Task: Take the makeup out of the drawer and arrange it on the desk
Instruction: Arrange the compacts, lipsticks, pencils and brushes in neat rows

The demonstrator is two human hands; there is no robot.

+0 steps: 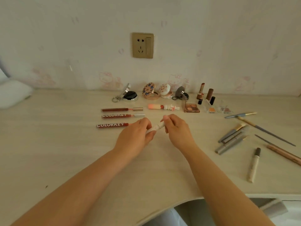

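- Head view: Both hands meet over the middle of the desk (48, 144), sharing one small white tube (156, 127). The left hand (136, 136) curls its fingers round the tube's near end; the right hand (175, 128) pinches the far end between thumb and fingertips.
- At 12 o'clock from the hands, four open compacts (150, 93) line the wall, with a pink applicator (163, 107) lying in front of them.
- At 10 o'clock, three red lip glosses (114, 117) lie in a parallel stack, caps pointing right.
- At 1 o'clock sit lipsticks (206, 95) and eyeshadow pans (191, 108); at 3 o'clock, brushes and pencils (232, 137) lie scattered, less orderly than the rest.
- The drawer (268, 207) shows at 5 o'clock, under the desk edge.
- Judged from the layout, the tube would sit best parallel to the glosses, set down level with the ends matched to their row.
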